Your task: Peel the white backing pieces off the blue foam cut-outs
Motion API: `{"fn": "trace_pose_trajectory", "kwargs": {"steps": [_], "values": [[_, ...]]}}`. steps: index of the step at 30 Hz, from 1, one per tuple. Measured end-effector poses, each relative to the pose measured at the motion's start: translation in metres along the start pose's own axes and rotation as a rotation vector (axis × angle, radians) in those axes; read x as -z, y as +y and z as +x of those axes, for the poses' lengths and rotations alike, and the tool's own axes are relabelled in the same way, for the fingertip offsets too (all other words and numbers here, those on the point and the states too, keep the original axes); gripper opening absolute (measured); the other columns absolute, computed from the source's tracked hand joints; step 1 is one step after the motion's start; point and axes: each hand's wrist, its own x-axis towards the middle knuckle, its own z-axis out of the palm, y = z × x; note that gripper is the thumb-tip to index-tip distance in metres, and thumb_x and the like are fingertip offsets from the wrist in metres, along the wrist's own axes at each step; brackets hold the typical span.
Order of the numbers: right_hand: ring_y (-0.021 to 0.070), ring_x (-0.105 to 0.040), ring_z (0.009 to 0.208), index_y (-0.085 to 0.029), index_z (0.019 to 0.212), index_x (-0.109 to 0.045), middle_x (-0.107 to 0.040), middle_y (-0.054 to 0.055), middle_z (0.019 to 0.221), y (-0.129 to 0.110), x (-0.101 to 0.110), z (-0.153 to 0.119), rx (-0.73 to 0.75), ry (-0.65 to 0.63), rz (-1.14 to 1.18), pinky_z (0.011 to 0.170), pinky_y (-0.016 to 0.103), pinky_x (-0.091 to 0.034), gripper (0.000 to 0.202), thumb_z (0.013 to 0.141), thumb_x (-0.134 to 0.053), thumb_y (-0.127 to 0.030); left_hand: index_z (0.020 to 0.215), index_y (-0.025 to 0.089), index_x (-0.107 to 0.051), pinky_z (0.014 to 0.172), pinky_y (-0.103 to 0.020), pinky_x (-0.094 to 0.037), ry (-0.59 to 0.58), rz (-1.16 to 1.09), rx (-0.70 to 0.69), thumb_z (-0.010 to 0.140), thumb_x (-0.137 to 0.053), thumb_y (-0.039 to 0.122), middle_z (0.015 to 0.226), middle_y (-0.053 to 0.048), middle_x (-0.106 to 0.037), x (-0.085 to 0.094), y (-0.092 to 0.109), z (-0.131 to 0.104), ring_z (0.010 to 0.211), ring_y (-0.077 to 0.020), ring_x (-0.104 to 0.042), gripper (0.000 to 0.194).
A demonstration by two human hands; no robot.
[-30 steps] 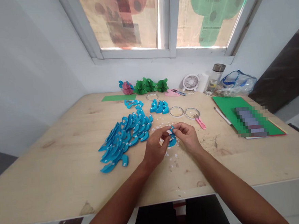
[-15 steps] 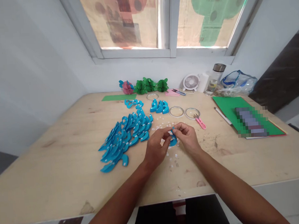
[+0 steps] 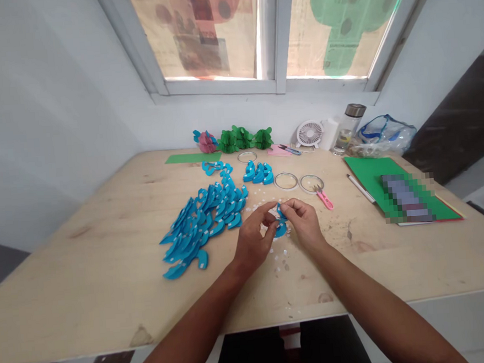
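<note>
i see l hand [image 3: 252, 239] & r hand [image 3: 305, 221] fingertips pinched shut on one blue paper piece [image 3: 280, 223], wrists low over table [image 3: 107, 268], palms facing in.

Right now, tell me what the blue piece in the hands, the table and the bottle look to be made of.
Blue piece: thin matte paper or card, probably; flat and curved like the cut-outs piled beside it.
Table: pale unfinished-looking wood or plywood, with visible grain and knots.
Bottle: clear glass or plastic, can't tell which; its cap looks like grey metal.
</note>
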Motion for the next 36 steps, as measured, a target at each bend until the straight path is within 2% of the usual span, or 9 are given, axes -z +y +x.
{"fn": "trace_pose_trajectory", "kwargs": {"steps": [5,8,11,18,26,36], "values": [[0.0120,-0.050,0.061,-0.018,0.075,-0.056,-0.054,-0.001,0.064,-0.002,0.002,0.001,0.049,0.006,-0.026,0.056,0.023,-0.040,0.017,0.075,-0.057,-0.035,0.104,0.019,-0.051,0.065,-0.023,-0.046,0.019,-0.019,0.012,0.077,-0.054,0.013,0.070,0.003,-0.058,0.002,0.001,0.002,0.062,-0.0102,-0.056,0.028],[0.0129,-0.053,0.063,-0.020,0.087,-0.054,-0.056,-0.002,0.065,-0.003,0.003,0.000,0.096,0.012,-0.058,0.061,0.025,-0.042,0.017,0.074,-0.059,-0.030,0.091,0.019,-0.054,0.063,-0.023,-0.046,0.033,-0.010,0.016,0.077,-0.054,0.015,0.072,0.001,-0.057,0.003,0.001,0.003,0.063,-0.0106,-0.056,0.015],[0.0139,-0.056,0.068,-0.021,0.089,-0.051,-0.059,-0.001,0.071,-0.003,0.003,0.000,0.146,0.007,-0.100,0.066,0.026,-0.043,0.019,0.072,-0.059,-0.024,0.085,0.019,-0.054,0.064,-0.023,-0.046,0.035,-0.006,0.015,0.076,-0.054,0.015,0.072,0.001,-0.058,0.004,0.000,0.004,0.064,-0.0109,-0.056,0.010],[0.0149,-0.054,0.070,-0.020,0.077,-0.055,-0.057,0.000,0.072,-0.004,0.007,0.001,0.311,-0.021,-0.296,0.069,0.028,-0.043,0.006,0.072,-0.055,-0.017,0.090,0.018,-0.055,0.064,-0.023,-0.046,0.033,0.008,0.006,0.076,-0.051,0.011,0.072,0.001,-0.059,0.004,-0.002,0.004,0.065,-0.0110,-0.056,0.016],[0.0161,-0.056,0.072,-0.021,0.082,-0.058,-0.062,0.003,0.078,-0.013,0.008,-0.001,0.444,-0.032,-0.457,0.071,0.031,-0.043,0.006,0.077,-0.055,-0.020,0.092,0.017,-0.055,0.066,-0.024,-0.046,0.022,0.044,0.008,0.077,-0.051,0.013,0.075,-0.001,-0.060,0.005,-0.002,0.005,0.067,-0.0117,-0.057,0.016],[0.0180,-0.059,0.076,-0.020,0.086,-0.060,-0.065,0.005,0.081,-0.009,0.011,0.001,0.575,-0.049,-0.599,0.072,0.033,-0.043,0.009,0.082,-0.053,-0.023,0.094,0.017,-0.055,0.065,-0.023,-0.047,0.028,0.078,-0.008,0.077,-0.052,0.012,0.075,-0.001,-0.061,0.004,-0.004,0.004,0.066,-0.0111,-0.058,0.017]]}}
